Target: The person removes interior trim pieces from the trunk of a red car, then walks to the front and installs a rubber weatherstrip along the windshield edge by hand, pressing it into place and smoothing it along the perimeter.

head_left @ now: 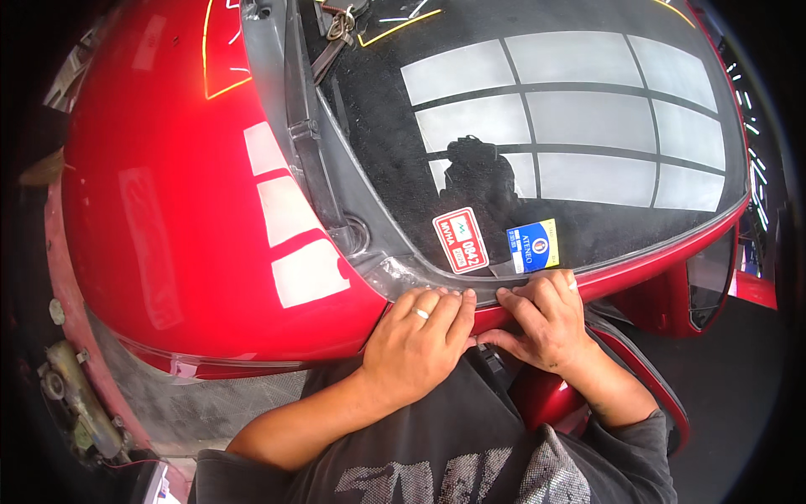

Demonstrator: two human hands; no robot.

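A red car's windshield (369,109) fills the upper right. Along its near lower corner runs a black windshield trim (485,294), beside the red pillar (613,281). My left hand (420,336), with a ring on it, has its bent fingers pressed together on the trim near the corner. Just to its right, my right hand (546,319) curls its fingers over the same edge, thumb lower against the red pillar. The two thumbs nearly meet. What lies under the fingertips is hidden. A red-and-white sticker (461,240) and a blue-and-yellow sticker (533,246) sit on the glass just beyond.
The glossy red hood (176,210) spreads to the left. Between hood and glass lies the grey cowl panel (357,185) with a wiper arm (315,160). Keys (340,27) rest at the top. A side mirror (672,294) juts out at right, and a red door edge (646,374) stands below.
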